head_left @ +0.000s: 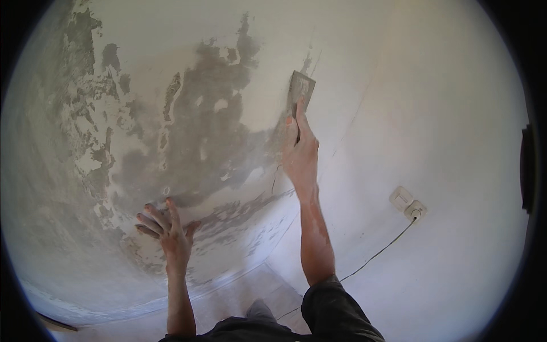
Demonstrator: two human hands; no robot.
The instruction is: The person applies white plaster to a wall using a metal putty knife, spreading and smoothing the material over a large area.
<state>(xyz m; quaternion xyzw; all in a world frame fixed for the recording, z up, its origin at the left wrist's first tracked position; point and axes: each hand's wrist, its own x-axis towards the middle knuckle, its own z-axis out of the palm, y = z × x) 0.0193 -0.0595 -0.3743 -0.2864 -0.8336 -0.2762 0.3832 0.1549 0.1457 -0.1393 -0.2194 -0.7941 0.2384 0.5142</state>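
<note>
My right hand [301,153] is raised to the wall near its corner, closed around the handle of a putty knife [303,85]. One finger lies stretched along the tool, and its wide blade points up against the wall. Lower and to the left, my left hand [171,228] has its fingers spread, close to or touching the wall [142,34]; the exact contact is hard to tell. Between and above the hands is a large grey patch [211,108] with flaking edges and pale islands of paint.
A white wall socket and switch [409,202] sit on the right-hand wall, with a plugged-in cable [379,251] running down to the left. A thin crack [358,111] crosses that wall. The pale floor [228,305] lies below. Something dark [527,170] stands at the far right edge.
</note>
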